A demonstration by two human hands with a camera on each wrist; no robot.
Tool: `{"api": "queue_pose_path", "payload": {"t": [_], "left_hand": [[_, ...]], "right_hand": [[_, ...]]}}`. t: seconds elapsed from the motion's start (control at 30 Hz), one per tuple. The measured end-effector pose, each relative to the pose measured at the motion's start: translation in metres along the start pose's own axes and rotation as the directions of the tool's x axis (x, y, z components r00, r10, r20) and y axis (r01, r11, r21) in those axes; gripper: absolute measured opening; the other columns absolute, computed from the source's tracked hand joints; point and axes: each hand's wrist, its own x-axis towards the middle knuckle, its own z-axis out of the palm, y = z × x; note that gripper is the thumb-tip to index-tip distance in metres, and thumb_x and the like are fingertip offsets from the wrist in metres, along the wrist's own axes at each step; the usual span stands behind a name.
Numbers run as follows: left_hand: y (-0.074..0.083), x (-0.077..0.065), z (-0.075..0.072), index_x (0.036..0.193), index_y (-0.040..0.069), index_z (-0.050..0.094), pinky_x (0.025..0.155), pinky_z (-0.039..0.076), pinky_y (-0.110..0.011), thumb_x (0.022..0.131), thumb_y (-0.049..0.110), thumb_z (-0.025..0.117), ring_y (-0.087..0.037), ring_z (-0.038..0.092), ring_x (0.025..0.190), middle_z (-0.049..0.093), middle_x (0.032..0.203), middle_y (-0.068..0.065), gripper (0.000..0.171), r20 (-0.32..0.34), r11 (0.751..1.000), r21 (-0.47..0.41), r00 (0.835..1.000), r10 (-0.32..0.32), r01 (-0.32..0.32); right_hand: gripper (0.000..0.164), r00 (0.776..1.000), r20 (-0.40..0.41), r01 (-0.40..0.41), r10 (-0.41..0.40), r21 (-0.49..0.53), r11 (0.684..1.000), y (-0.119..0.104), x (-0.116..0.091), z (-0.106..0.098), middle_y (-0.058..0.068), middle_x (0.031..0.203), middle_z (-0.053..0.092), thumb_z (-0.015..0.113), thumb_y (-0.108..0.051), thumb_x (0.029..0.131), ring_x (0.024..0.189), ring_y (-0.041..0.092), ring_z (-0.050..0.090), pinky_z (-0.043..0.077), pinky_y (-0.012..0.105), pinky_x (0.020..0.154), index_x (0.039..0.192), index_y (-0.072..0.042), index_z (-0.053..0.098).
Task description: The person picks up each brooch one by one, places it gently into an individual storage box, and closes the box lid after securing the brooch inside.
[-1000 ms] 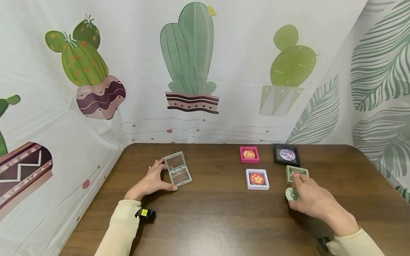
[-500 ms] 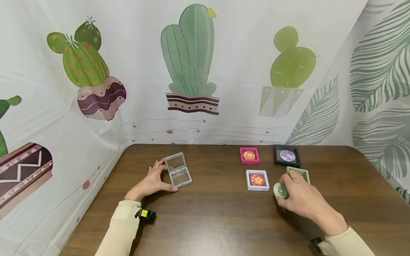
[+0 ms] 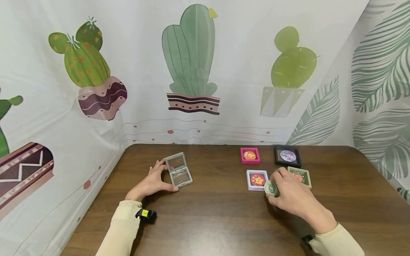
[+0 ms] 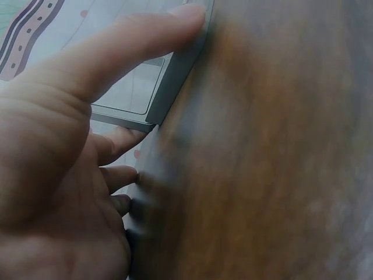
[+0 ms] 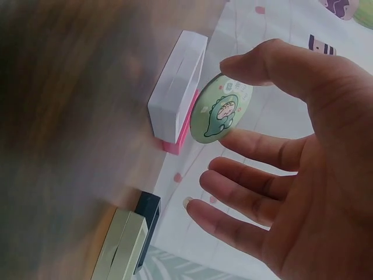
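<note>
Between the thumb and forefinger of my right hand (image 3: 296,195) I pinch a round green button badge (image 3: 271,188). In the right wrist view its face shows a cartoon figure in a dinosaur suit, and the badge (image 5: 220,114) is held up on edge. It is close to the right side of a white square case (image 3: 257,180) with a red star badge inside. At the left, my left hand (image 3: 153,182) holds a grey square case (image 3: 178,170), its clear lid lifted open. The thumb (image 4: 145,35) lies along one edge, and the forefinger touches a corner.
A pink case (image 3: 250,156) and a black case (image 3: 287,155) stand at the back right, each with a badge. A green case (image 3: 301,176) is partly behind my right hand. White printed cloth (image 3: 237,71) hangs behind the brown table (image 3: 205,220).
My right hand has moved left with the green badge, away from the green case and up to the white one. The left hand and grey case stay in place.
</note>
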Motion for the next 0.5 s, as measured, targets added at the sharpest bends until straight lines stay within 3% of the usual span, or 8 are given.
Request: {"api": "queue_pose_path", "payload": {"t": [0.23, 0.5], "left_hand": [[0.0005, -0.0026, 0.0012, 0.125, -0.008, 0.058, 0.121, -0.009, -0.071, 0.068, 0.041, 0.099, -0.056, -0.006, 0.156, 0.012, 0.169, -0.037, 0.086, -0.015, 0.999, -0.020, 0.999, 0.029, -0.029], [-0.0004, 0.0013, 0.0003, 0.133, -0.011, 0.055, 0.123, -0.008, -0.068, 0.070, 0.036, 0.099, -0.051, -0.006, 0.158, 0.012, 0.172, -0.032, 0.089, 0.009, 1.000, 0.005, 1.000, -0.024, 0.024]], "right_hand": [[0.041, 1.000, 0.020, 0.009, -0.009, 0.010, 1.000, -0.0029, 0.0011, 0.0007, 0.010, 0.108, 0.059, 0.090, -0.021, 0.074, 0.087, 0.025, 0.059, 0.053, 0.041, 0.068, 0.102, -0.005, 0.064], [0.041, 1.000, -0.003, 0.027, -0.027, 0.002, 1.000, -0.0075, 0.0048, 0.0018, 0.010, 0.108, 0.060, 0.090, -0.022, 0.075, 0.088, 0.023, 0.058, 0.053, 0.041, 0.069, 0.101, -0.005, 0.064]]}}
